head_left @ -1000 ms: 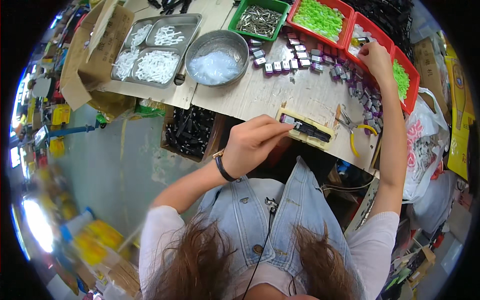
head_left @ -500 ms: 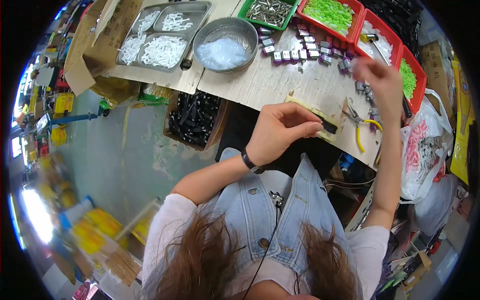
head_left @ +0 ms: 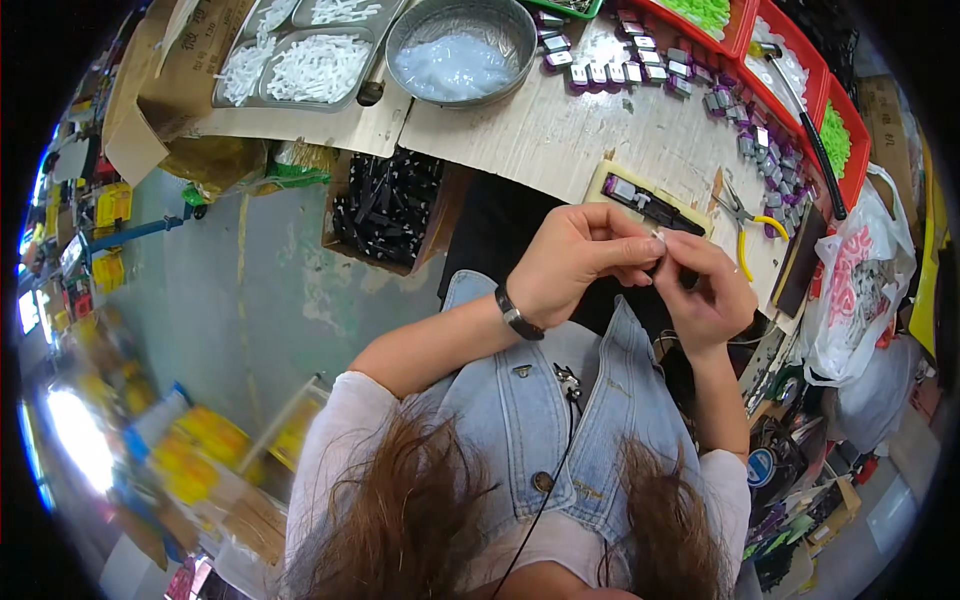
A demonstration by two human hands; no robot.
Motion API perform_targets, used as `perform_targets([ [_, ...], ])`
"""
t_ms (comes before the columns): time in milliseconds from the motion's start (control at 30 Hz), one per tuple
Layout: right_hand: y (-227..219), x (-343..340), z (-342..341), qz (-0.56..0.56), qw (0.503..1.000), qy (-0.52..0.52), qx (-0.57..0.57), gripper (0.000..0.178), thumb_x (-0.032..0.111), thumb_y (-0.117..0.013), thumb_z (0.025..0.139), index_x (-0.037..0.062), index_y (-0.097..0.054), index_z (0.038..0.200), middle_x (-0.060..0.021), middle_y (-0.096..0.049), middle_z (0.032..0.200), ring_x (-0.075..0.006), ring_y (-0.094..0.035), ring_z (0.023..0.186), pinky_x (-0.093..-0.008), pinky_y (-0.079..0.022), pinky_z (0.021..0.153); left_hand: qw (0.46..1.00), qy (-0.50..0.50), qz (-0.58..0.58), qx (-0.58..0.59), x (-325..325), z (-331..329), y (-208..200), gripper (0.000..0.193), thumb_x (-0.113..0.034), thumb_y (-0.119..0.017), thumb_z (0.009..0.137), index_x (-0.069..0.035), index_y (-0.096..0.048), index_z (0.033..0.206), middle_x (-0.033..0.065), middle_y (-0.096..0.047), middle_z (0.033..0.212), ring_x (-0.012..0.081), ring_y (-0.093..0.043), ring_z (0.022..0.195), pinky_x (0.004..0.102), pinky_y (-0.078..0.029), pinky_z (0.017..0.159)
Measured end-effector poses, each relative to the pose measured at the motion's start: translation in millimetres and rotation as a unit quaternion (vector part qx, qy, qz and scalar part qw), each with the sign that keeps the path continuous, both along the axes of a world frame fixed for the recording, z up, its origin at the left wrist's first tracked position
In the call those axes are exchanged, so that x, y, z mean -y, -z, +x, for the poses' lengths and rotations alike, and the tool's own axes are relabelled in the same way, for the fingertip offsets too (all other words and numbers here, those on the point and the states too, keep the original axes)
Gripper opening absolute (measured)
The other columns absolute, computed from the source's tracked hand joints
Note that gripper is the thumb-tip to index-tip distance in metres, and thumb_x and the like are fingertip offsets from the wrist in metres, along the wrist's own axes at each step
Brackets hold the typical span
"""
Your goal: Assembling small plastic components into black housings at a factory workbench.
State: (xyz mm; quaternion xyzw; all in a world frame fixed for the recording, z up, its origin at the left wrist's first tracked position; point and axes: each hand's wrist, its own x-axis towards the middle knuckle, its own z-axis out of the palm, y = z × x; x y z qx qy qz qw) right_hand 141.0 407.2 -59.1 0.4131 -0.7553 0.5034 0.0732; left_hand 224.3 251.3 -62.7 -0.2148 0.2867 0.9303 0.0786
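Note:
My left hand and my right hand meet fingertip to fingertip just in front of the bench edge. Both are closed in a pinch around a small whitish piece, mostly hidden by the fingers. Right behind them a cream block lies on the bench. It carries a long black part and, at its left end, a silver-and-purple piece. Pliers with yellow handles rest to the right of the block.
Silver-and-purple pieces spread over the back and right of the bench. Behind stand a round metal bowl, a divided tray of white parts and red bins. A black-handled tool and a plastic bag are at right.
My right hand has come down from the back right, near the purple pieces, to meet my left hand. My left hand has shifted off the block, uncovering it. The view has shifted slightly.

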Motion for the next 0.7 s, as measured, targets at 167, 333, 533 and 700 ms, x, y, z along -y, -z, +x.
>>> perform_targets([
  [167,3.0,6.0,19.5,0.002,0.971,0.067,0.231,0.017,-0.008,-0.071,0.073,-0.0028,-0.068,0.09,-0.0097,-0.07,0.087,-0.0101,-0.066,0.075,-0.022,-0.053,0.068,0.921,-0.174,-0.336,-0.089,-27.6,5.8,21.1,0.012,0.0,-0.073,0.081,-0.001,-0.063,0.086,0.0069,-0.066,0.084,0.0088,-0.062,0.071,0.0211,-0.05,0.063],
  [333,4.6,0.8,-22.8,0.138,0.987,0.044,0.063,0.017,-0.008,-0.07,0.074,0.0004,-0.069,0.089,-0.007,-0.066,0.082,-0.0123,-0.063,0.067,-0.0235,-0.051,0.06,0.657,-0.209,-0.683,-0.242,-10.2,-3.8,37.5,0.018,-0.001,-0.08,0.068,-0.007,-0.066,0.079,0.0055,-0.065,0.083,0.0195,-0.062,0.077,0.0307,-0.046,0.067],
  [533,10.7,5.8,-32.8,0.161,0.981,0.001,0.106,0.016,-0.005,-0.072,0.075,0.0012,-0.069,0.09,-0.0069,-0.065,0.082,-0.0132,-0.064,0.07,-0.0231,-0.051,0.061,0.544,-0.15,-0.76,-0.321,1.6,-22.4,53.0,0.019,-0.006,-0.077,0.07,-0.007,-0.067,0.087,0.0056,-0.069,0.101,0.0216,-0.065,0.1,0.0353,-0.048,0.088],
  [700,-0.9,2.7,-42.2,0.202,0.968,-0.019,0.149,0.018,0.001,-0.075,0.073,0.0013,-0.067,0.09,-0.0067,-0.064,0.083,-0.0131,-0.062,0.068,-0.0242,-0.051,0.062,0.487,-0.095,-0.791,-0.357,9.4,-21.8,60.0,0.014,-0.006,-0.073,0.075,-0.005,-0.067,0.088,0.007,-0.069,0.104,0.0227,-0.065,0.104,0.0372,-0.048,0.093],
])
